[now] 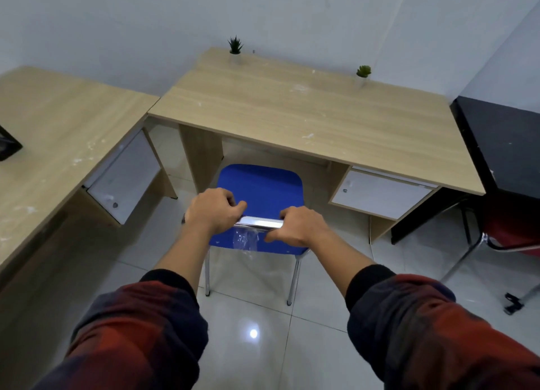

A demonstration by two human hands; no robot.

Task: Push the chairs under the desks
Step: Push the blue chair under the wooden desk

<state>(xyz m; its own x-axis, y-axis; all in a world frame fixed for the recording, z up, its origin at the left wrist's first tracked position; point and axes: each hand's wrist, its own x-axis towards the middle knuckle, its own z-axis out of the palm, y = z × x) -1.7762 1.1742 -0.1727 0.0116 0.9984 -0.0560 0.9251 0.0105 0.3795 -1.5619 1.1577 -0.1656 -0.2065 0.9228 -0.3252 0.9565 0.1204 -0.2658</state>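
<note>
Both sleeves (140, 331), dark with red checks, were seen nearest the camera, the forearms reaching forward and slightly inward. Beyond them, the left hand (211, 211) and the right hand (298, 226) were both curled round the chrome top rail (258, 222) of the blue chair (260, 188), one hand at each end of the rail, neither clearly nearer than the other. A firm two-handed hold on the rail was indicated, thumbs on the near side.

The chair was positioned on the tiled floor (254, 345) directly in front of the knee space of the middle desk (306, 112). Its seat front was located at the desk edge, perhaps just under it; most of the seat and the two visible chrome legs (207, 275) were outside. The rail's long axis was set roughly parallel to the desk's front edge, so a straight forward push, away from the body, was judged to be required. Clearance was bounded by the desk panel on the left and the white drawer unit (380, 193) on the right.

A second desk (58, 120) stood to the left, a red chair (508, 234) far right, and two small potted plants (235, 46) at the far wall.
</note>
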